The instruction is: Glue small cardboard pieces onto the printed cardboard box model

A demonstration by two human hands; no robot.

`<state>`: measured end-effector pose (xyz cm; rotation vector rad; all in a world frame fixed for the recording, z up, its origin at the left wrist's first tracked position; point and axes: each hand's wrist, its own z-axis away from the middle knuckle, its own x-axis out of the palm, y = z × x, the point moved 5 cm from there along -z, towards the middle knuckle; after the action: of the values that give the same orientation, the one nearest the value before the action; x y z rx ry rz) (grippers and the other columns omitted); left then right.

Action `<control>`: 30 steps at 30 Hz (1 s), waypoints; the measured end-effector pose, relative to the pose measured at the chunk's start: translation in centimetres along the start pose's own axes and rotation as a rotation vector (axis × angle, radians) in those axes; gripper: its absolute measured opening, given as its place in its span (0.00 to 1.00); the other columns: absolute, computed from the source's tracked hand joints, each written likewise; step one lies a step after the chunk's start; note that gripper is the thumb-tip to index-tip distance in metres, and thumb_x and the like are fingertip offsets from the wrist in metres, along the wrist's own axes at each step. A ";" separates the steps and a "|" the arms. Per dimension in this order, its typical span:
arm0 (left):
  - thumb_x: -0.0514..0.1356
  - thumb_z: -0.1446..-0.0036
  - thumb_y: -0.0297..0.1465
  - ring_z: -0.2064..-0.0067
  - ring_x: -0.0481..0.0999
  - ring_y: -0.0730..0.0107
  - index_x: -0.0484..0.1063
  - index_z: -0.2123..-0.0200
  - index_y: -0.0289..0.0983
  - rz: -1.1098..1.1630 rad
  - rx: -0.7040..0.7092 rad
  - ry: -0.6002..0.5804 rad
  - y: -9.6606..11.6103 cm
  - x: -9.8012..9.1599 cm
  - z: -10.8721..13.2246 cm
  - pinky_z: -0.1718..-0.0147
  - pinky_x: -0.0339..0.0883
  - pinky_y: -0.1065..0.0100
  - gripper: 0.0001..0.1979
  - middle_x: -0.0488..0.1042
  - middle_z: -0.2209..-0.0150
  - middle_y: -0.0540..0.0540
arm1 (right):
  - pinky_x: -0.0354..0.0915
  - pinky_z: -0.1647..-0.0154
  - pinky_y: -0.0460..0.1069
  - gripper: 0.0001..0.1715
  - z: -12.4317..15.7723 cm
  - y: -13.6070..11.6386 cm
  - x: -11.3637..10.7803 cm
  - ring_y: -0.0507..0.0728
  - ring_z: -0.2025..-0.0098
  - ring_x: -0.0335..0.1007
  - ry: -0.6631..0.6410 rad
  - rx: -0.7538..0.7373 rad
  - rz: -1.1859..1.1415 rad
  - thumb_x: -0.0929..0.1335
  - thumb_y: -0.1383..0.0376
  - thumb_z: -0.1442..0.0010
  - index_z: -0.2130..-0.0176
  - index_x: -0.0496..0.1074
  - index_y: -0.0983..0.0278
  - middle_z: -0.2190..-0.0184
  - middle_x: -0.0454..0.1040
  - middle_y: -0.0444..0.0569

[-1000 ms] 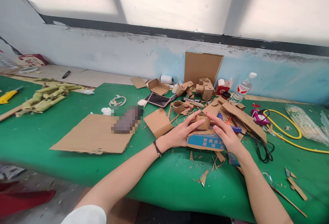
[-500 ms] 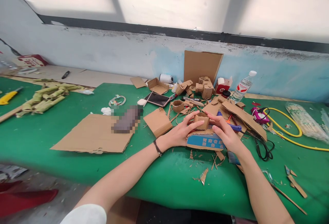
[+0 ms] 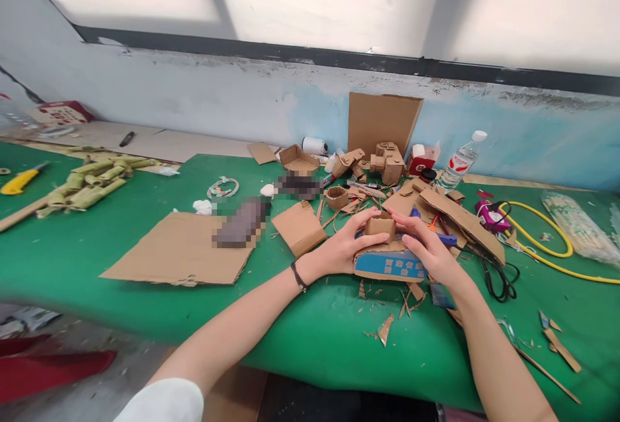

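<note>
Both hands close around a small cardboard ring (image 3: 380, 228), which sits on top of a flat cardboard piece with a blue printed edge (image 3: 390, 267). My left hand (image 3: 351, 247) presses the ring's left side with its fingers and thumb. From the right, my right hand (image 3: 429, 251) curves its fingers over the ring's far and right side. Just behind lie a second cardboard ring (image 3: 337, 198) and a cardboard camera model (image 3: 387, 163). A blue glue gun (image 3: 445, 240) lies partly hidden beyond my right hand.
Cardboard scraps (image 3: 386, 330) litter the green table (image 3: 310, 331). A large cardboard sheet (image 3: 169, 247) lies at left, near bamboo pieces (image 3: 92, 183) and a yellow utility knife (image 3: 22, 181). A water bottle (image 3: 460, 162), yellow hose (image 3: 564, 241) and black cable (image 3: 504, 289) are at right.
Both hands keep nearly the same hold on the cardboard ring. The whole view has shifted very slightly.
</note>
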<state>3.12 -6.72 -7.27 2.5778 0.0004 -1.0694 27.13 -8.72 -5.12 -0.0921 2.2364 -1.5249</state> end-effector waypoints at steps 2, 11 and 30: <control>0.76 0.31 0.33 0.14 0.54 0.33 0.51 0.15 0.61 0.009 -0.012 0.003 -0.1 0.0 -0.1 0.22 0.69 0.34 0.53 0.48 0.16 0.33 | 0.67 0.19 0.69 0.26 -0.1 -0.1 0.0 0.69 0.21 0.70 0.008 0.003 -0.029 0.69 0.47 0.18 0.27 0.75 0.42 0.17 0.65 0.42; 0.77 0.32 0.34 0.14 0.55 0.32 0.54 0.15 0.60 0.032 -0.051 0.027 -0.6 0.0 -0.1 0.21 0.67 0.34 0.52 0.50 0.16 0.34 | 0.58 0.14 0.70 0.26 -0.6 -0.1 -0.2 0.71 0.16 0.62 0.100 -0.030 0.013 0.70 0.43 0.20 0.30 0.81 0.46 0.20 0.71 0.46; 0.74 0.29 0.38 0.11 0.46 0.36 0.29 0.12 0.52 0.110 -0.134 0.011 -1.3 0.6 0.2 0.18 0.61 0.37 0.63 0.36 0.11 0.30 | 0.72 0.23 0.66 0.27 -0.6 -0.3 -0.1 0.69 0.28 0.78 0.136 -0.050 0.043 0.69 0.44 0.18 0.28 0.80 0.45 0.26 0.77 0.48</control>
<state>3.23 -5.65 -8.17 2.4335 -0.0643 -0.9811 26.92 -8.31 -4.62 0.0462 2.3669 -1.4938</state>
